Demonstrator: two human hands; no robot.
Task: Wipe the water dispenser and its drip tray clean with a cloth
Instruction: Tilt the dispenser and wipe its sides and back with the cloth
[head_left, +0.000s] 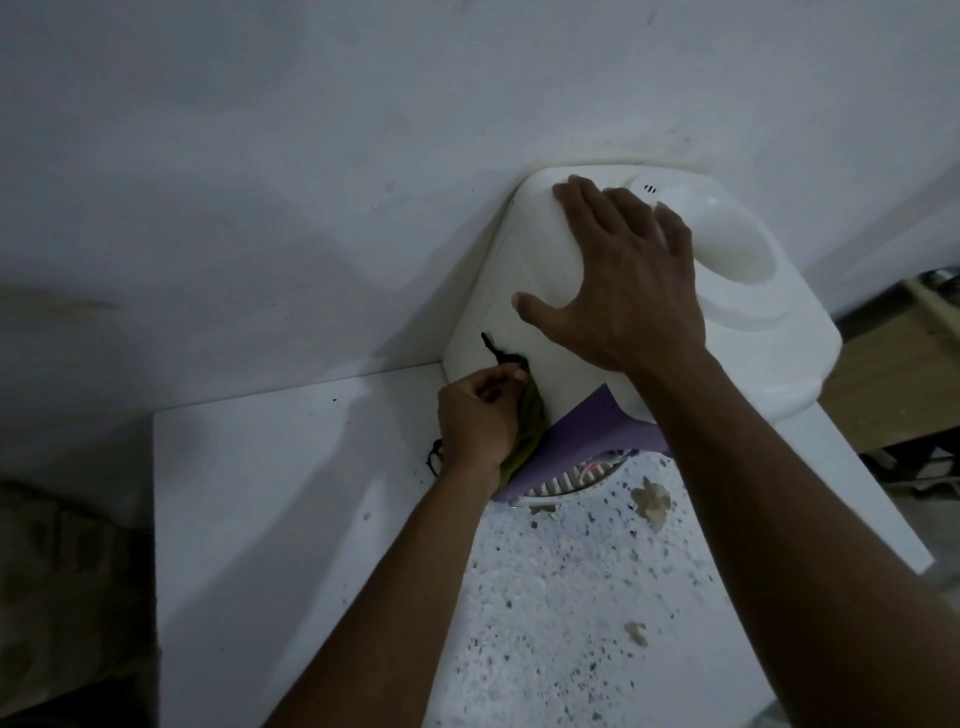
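The water dispenser (524, 291) stands at the rear edge of the tabletop (270, 493). The right hand (623, 280) lies flat on its top, fingers spread. The left hand (475, 421) grips the cloth (527, 431) against its left side. Body wiping appears under way; the drip tray (566, 480) likely remains.

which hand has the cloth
The left hand, gripping the green cloth against the water dispenser side. The right hand holds nothing: it lies flat, fingers spread, on the dispenser's top.
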